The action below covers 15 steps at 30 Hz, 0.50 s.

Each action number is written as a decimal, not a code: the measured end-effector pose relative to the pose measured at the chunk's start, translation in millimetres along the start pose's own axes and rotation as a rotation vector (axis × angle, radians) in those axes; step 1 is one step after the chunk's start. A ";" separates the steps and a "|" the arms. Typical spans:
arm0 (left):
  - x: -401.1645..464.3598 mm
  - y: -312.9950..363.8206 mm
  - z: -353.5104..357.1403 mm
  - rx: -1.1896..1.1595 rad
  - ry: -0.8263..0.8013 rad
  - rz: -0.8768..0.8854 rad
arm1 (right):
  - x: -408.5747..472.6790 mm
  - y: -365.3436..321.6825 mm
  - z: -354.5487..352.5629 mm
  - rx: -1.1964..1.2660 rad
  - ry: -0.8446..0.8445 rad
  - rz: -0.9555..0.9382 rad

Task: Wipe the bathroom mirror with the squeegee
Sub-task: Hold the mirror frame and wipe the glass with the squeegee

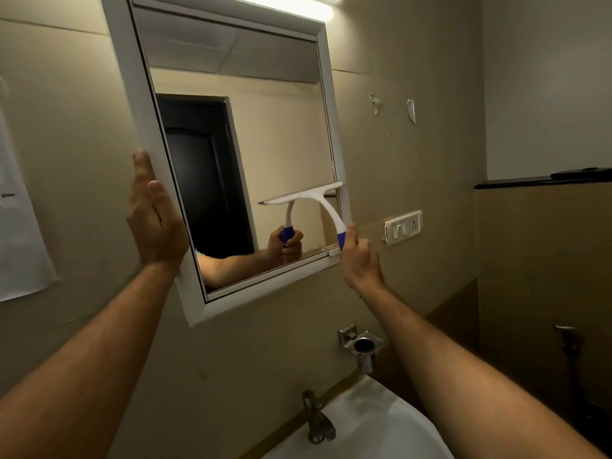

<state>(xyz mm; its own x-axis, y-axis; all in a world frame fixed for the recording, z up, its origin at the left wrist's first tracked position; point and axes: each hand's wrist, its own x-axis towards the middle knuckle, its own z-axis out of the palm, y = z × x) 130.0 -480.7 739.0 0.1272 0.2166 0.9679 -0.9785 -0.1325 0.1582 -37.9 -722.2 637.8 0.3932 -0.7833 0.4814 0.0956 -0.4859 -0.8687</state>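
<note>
Nearest me, below the mirror [231, 134], sit the white sink [374, 425] and its tap [316, 420], with a metal holder [362, 347] on the wall between them and the mirror's lower right corner. My right hand [359, 256] is closed around the squeegee [311, 202], fingers [352, 235] wrapped on its blue grip just off that corner. The squeegee is white, with a curved neck rising up and left from the grip to a long straight blade. The blade lies against the glass low on the mirror's right side, its right end touching the frame. My left hand [155, 220] holds nothing: it lies flat and open against the mirror's left frame. A switch plate [404, 225] is right of the mirror.
</note>
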 end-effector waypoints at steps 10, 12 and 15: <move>34.0 14.3 4.2 0.000 0.008 -0.010 | 46.8 -77.9 5.2 0.072 0.089 -0.222; 49.0 19.3 9.6 -0.014 -0.005 -0.073 | 67.8 -106.4 3.2 0.072 0.086 -0.243; 71.0 19.7 -4.0 -0.031 0.007 -0.102 | 93.2 -145.1 2.2 0.103 0.093 -0.251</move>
<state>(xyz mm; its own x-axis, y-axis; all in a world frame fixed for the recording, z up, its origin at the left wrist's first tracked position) 119.0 -464.1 810.1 0.2258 0.2347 0.9455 -0.9650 -0.0790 0.2500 -13.1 -723.8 808.5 0.2608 -0.6779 0.6874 0.2740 -0.6308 -0.7260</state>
